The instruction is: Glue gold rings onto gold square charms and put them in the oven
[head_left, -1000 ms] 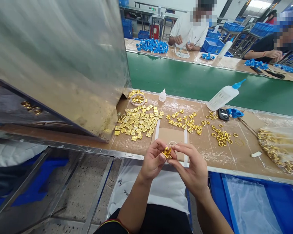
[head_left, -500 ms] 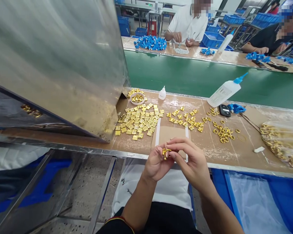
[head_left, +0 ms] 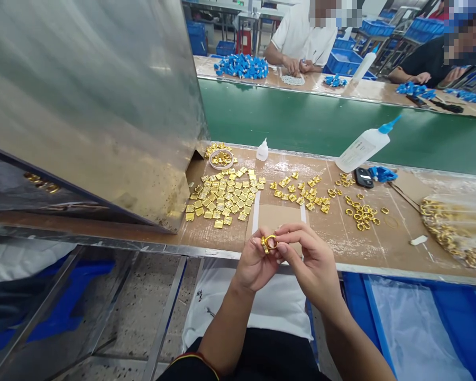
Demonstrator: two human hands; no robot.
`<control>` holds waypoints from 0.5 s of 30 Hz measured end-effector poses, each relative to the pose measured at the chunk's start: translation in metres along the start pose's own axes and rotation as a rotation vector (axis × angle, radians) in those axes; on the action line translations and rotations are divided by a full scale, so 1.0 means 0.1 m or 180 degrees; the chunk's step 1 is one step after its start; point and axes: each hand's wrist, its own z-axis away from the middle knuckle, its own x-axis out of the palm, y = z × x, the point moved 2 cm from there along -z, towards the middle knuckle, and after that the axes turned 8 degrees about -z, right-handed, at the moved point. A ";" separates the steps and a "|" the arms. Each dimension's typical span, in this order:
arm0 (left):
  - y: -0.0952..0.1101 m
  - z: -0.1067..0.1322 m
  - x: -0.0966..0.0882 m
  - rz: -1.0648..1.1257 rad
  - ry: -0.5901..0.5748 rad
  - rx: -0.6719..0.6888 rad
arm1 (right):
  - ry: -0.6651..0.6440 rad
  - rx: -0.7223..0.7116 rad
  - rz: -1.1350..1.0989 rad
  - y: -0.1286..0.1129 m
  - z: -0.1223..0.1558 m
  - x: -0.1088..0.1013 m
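Note:
Both my hands meet above the table's front edge, around a gold ring (head_left: 271,242) with a gold piece at its left side. My left hand (head_left: 255,262) pinches that left side. The fingertips of my right hand (head_left: 311,259) grip the band from the right. Beyond them lies a cardboard sheet (head_left: 277,214) with white tape strips. Flat gold square pieces (head_left: 222,196) are spread to the left. Small gold pieces (head_left: 301,193) lie ahead, and loose gold rings (head_left: 363,214) lie to the right.
A metal panel (head_left: 143,106) slants up on the left. Behind the pieces stand a small white bottle (head_left: 262,151) and a large tilted bottle (head_left: 363,151). A bag of gold rings (head_left: 460,227) lies right. Across the green belt (head_left: 281,108), two people handle parts beside blue pieces (head_left: 241,67).
Between my fingers the ring has turned, so its round opening now faces me more. My hands stay almost in place. The person in white has brought their hands together.

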 end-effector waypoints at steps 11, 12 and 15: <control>-0.02 -0.08 -0.03 -0.0413 -0.0032 0.0262 | -0.0016 0.0158 0.0239 -0.08 0.00 0.05; -0.02 -0.09 -0.04 -0.0422 -0.0019 0.0315 | -0.0005 0.0186 0.0216 -0.08 0.01 0.05; -0.01 -0.10 -0.05 -0.0418 -0.0045 0.0453 | 0.0008 0.0142 0.0179 -0.07 0.02 0.07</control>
